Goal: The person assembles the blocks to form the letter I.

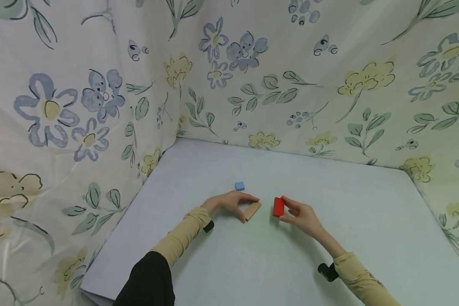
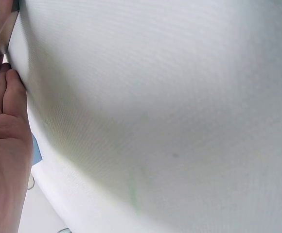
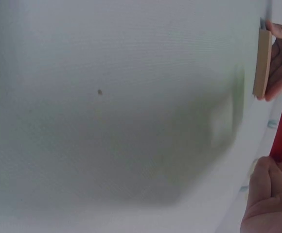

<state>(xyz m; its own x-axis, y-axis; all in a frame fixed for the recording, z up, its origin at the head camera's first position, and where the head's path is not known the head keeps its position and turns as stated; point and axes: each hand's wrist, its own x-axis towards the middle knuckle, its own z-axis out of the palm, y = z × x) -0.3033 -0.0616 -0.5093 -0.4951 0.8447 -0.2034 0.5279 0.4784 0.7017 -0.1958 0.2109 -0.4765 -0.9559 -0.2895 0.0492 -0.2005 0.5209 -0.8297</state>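
My left hand (image 1: 229,201) pinches a flat, light wooden block (image 1: 253,211) by its two ends, thumb at the near end and fingertips at the far end. In the right wrist view this wooden block (image 3: 263,63) stands on a narrow edge or lies near the table; its contact there is hard to tell. To its right, my right hand (image 1: 305,218) grips a red rectangular block (image 1: 278,207) between thumb and fingers, seemingly off the surface with a shadow beneath. A small blue block (image 1: 239,186) lies just beyond the left hand, untouched.
The white table (image 1: 252,263) stretches around both hands. Curtain fabric (image 1: 290,93) with a floral print hangs along its back and left sides. A dark wrist camera (image 1: 328,272) sits under the right sleeve, and another dark device (image 1: 208,226) under the left.
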